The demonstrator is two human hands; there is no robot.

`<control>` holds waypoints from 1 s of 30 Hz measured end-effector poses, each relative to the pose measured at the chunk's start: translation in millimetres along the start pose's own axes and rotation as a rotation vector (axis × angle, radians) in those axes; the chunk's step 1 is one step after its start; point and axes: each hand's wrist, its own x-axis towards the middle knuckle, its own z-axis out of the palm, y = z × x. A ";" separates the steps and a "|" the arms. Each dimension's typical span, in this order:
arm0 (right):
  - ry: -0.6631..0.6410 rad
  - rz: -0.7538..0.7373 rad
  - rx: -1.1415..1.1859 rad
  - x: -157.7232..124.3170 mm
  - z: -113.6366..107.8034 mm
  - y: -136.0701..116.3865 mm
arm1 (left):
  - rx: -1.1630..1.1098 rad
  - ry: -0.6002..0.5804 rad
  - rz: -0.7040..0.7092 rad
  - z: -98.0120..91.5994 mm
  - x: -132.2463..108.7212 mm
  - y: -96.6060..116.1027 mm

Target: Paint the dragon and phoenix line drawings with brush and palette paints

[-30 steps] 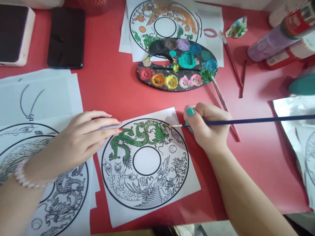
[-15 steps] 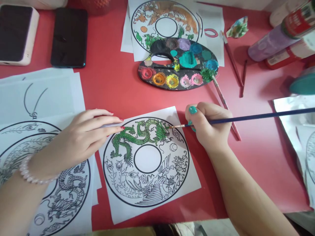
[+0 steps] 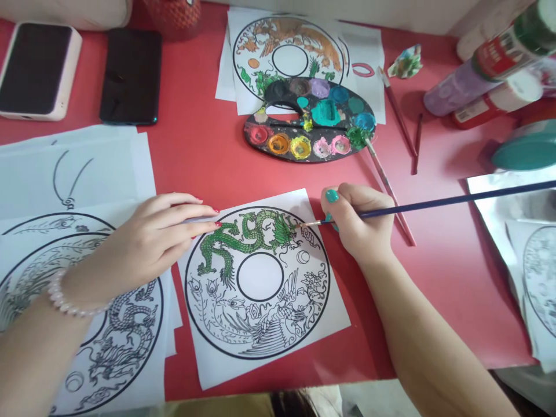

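Note:
A thin paintbrush (image 3: 434,204) with a long dark-blue handle is pinched in my right hand (image 3: 362,223). Its tip touches the head of a green-painted dragon on a white sheet (image 3: 260,315) printed with a ring-shaped dragon and phoenix drawing. The phoenix in the lower half is unpainted. My left hand (image 3: 152,243) lies flat, fingers stretched out, with its fingertips on the sheet's upper left edge. Beyond the sheet sits a black oval palette (image 3: 271,124) of many paint colours. A second brush (image 3: 386,182) leans its bristles on the palette's green well.
Other printed sheets (image 3: 125,174) lie under my left forearm. At the back left are a white-edged device (image 3: 37,69) and a black phone (image 3: 131,75). A partly painted sheet (image 3: 243,104) lies behind the palette. Paint bottles (image 3: 456,81) and two brushes (image 3: 397,113) are at right.
The view has shifted slightly, so everything sits a little differently in frame. My hands hold nearly the same pose, and the brush tip stays at the dragon's head.

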 end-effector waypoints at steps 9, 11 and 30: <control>0.142 -0.059 0.060 8.0 -10.4 13.4 | 0.010 -0.009 -0.016 1.3 -2.2 -3.1; 0.296 -0.124 0.004 12.8 -20.0 21.1 | -0.002 0.006 -0.028 2.3 -2.3 -3.3; 0.448 -0.110 -0.553 34.0 -44.4 48.6 | -0.041 0.052 -0.041 0.0 0.2 1.7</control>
